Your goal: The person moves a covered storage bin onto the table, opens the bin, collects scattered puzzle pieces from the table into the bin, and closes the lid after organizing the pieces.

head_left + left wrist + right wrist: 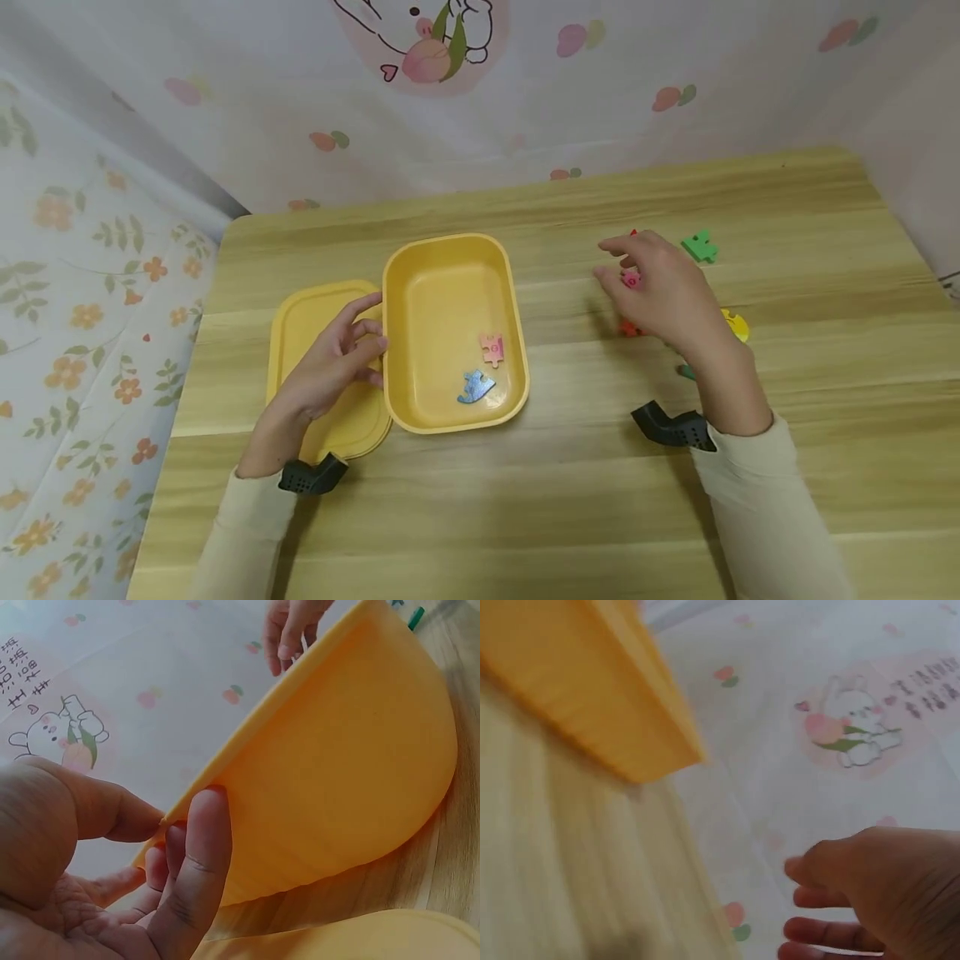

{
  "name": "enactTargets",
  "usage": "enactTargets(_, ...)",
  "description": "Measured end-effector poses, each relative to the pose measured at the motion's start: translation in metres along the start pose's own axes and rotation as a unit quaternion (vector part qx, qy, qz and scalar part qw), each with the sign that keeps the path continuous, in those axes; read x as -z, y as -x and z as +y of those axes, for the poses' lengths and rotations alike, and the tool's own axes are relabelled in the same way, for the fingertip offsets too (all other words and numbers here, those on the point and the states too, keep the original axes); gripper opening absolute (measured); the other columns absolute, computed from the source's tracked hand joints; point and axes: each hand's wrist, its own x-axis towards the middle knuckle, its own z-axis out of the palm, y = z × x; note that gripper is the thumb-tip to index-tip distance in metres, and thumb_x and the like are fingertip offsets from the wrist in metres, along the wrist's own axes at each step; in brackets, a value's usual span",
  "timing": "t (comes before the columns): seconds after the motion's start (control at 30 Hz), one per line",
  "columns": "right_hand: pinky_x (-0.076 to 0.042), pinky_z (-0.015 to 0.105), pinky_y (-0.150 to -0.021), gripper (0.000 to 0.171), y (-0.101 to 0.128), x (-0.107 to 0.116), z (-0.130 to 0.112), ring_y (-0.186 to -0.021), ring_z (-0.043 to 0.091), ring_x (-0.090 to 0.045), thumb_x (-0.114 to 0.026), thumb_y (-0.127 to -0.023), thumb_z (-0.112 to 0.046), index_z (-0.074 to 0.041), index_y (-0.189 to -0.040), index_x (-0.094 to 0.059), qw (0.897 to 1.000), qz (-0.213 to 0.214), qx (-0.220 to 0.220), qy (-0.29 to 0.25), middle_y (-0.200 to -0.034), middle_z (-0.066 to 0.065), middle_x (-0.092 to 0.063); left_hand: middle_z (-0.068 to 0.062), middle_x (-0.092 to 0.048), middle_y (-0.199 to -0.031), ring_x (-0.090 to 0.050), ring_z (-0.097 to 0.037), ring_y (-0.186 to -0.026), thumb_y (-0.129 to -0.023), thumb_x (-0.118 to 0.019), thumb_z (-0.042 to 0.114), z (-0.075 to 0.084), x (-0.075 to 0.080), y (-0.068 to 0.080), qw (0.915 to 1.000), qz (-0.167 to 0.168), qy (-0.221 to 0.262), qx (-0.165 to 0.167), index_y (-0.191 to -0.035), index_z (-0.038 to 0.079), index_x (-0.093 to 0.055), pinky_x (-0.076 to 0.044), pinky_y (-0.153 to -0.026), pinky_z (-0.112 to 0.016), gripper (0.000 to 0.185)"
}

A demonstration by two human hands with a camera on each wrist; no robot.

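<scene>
Gripping yellow box (450,250) rim between left fingers (365,333).

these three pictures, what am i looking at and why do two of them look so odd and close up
No machine here: a person works with two bare hands. The wide picture comes from a camera on the person's head, looking down at a wooden table. The two close ones come from cameras strapped to each wrist, so they look tilted and partly blurred.

On the table stands a yellow box with a pink puzzle piece and a blue puzzle piece inside. Its lid lies beside it.

The left hand grips the box's rim, as the left wrist view shows. The right hand is over loose pieces, among them a green piece; whether it holds one I cannot tell.
</scene>
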Motion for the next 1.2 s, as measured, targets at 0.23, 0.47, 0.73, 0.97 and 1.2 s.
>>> enactTargets(0.23, -0.054, 0.066, -0.092, 0.046, 0.0, 0.004, 0.009, -0.122, 0.045, -0.063, -0.069, -0.102, -0.029, -0.006, -0.141, -0.065, 0.997, -0.029, -0.015, 0.07, -0.146, 0.025, -0.059, -0.002, -0.054, -0.112, -0.061, -0.009, -0.086, -0.106, -0.056, 0.006, 0.002, 0.0, -0.011, 0.9999, -0.006, -0.004, 0.007, -0.167, 0.012, -0.02, -0.064, -0.068, -0.027, 0.071)
enactTargets(0.47, -0.053, 0.074, -0.091, 0.056, 0.0, 0.005, 0.026, -0.128, 0.054, -0.055, -0.067, -0.103, -0.032, -0.003, -0.149, -0.057, 0.989, -0.084, -0.048, 0.113, -0.15, 0.033, -0.05, -0.002, -0.055, -0.112, -0.062, -0.01, -0.085, -0.106, -0.056, 0.004, -0.004, 0.002, -0.01, 0.9999, -0.011, 0.003, 0.005, -0.167, 0.012, -0.019, -0.064, -0.067, -0.028, 0.072)
enactTargets(0.73, -0.053, 0.076, -0.091, 0.059, 0.002, 0.002, 0.025, -0.13, 0.055, -0.052, -0.07, -0.101, -0.033, -0.002, -0.15, -0.056, 0.987, -0.087, -0.055, 0.125, -0.149, 0.035, -0.05, -0.002, -0.053, -0.113, -0.061, -0.009, -0.085, -0.106, -0.056, 0.005, 0.0, 0.002, -0.001, 0.9999, -0.004, -0.012, 0.01, -0.167, 0.014, -0.019, -0.065, -0.067, -0.028, 0.072)
enactTargets(0.97, -0.055, 0.072, -0.091, 0.056, 0.002, -0.002, 0.024, -0.129, 0.053, -0.056, -0.069, -0.1, -0.031, -0.002, -0.147, -0.058, 0.986, -0.083, -0.047, 0.139, -0.148, 0.033, -0.053, -0.004, -0.053, -0.115, -0.063, -0.009, -0.085, -0.106, -0.057, 0.006, -0.001, 0.003, 0.002, 0.9999, -0.001, -0.017, 0.001, -0.167, 0.011, -0.019, -0.065, -0.067, -0.029, 0.072)
enactTargets(1.2, -0.056, 0.069, -0.088, 0.049, 0.003, -0.011, 0.027, -0.124, 0.049, -0.057, -0.069, -0.099, -0.025, 0.001, -0.14, -0.063, 0.989, -0.058, -0.039, 0.13, -0.138, 0.032, -0.058, -0.004, -0.051, -0.115, -0.059, -0.008, -0.087, -0.107, -0.057, 0.007, 0.0, 0.001, 0.003, 0.9997, 0.003, -0.023, 0.0, -0.168, 0.012, -0.021, -0.065, -0.068, -0.028, 0.071)
